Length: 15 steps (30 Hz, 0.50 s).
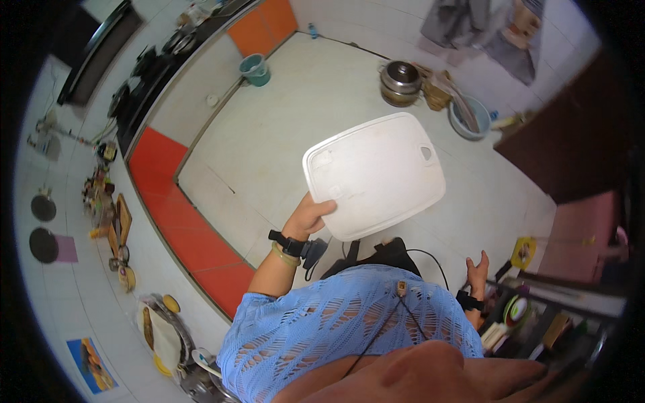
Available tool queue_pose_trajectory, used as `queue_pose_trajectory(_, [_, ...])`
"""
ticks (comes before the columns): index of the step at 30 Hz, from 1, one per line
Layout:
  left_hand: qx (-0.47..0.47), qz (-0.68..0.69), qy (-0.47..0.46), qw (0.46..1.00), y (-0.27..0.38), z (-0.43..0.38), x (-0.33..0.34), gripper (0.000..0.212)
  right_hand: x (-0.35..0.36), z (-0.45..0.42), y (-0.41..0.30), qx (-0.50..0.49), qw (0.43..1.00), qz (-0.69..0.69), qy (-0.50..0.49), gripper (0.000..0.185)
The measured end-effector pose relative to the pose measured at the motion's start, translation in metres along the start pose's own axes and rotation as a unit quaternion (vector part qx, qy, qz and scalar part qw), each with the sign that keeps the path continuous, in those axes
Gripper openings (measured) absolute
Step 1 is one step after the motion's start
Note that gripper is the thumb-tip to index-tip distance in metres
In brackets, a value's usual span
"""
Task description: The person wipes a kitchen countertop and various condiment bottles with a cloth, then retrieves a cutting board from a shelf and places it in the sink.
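Note:
A white plastic cutting board [378, 176] with a small handle hole is held out over the floor. My left hand [310, 214] grips its near left edge, thumb on the upper face and fingers hidden beneath. This wrist has a black strap and a pale bangle. At the right, beside a dark shelf unit [569, 302], my right hand [477, 269] has its fingers apart and holds nothing. It wears a black wrist strap.
A steel pot [400, 85] and a light-blue basin [469, 118] stand on the floor ahead. A teal bucket [256, 70] stands by the cabinets. Along the left runs a counter [151, 262] with a wooden board [120, 224], bottles and a sink area.

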<state>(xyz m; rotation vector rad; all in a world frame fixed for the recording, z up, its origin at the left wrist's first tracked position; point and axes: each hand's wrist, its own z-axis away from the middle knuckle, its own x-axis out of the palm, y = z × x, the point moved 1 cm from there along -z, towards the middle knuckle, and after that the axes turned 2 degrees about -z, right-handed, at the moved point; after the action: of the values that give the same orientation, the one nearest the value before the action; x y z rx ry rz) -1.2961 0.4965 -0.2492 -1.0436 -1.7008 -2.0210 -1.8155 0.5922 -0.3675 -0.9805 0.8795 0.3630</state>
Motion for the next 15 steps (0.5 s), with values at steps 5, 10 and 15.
queue_pose_trajectory(5, [0.094,0.022,0.074,0.993,0.004,-0.017,-0.027,0.074,0.009,-0.124,-0.049,-0.115,0.991,0.061,0.001,0.07])
queue_pose_trajectory(10, [0.193,0.037,0.128,0.972,0.028,-0.042,-0.061,0.07,0.046,-0.225,-0.168,-0.197,0.978,0.042,-0.043,0.068])
queue_pose_trajectory(15, [0.252,0.038,0.208,0.944,0.079,-0.086,-0.083,0.069,0.078,-0.308,-0.297,-0.286,0.954,0.05,-0.072,0.066])
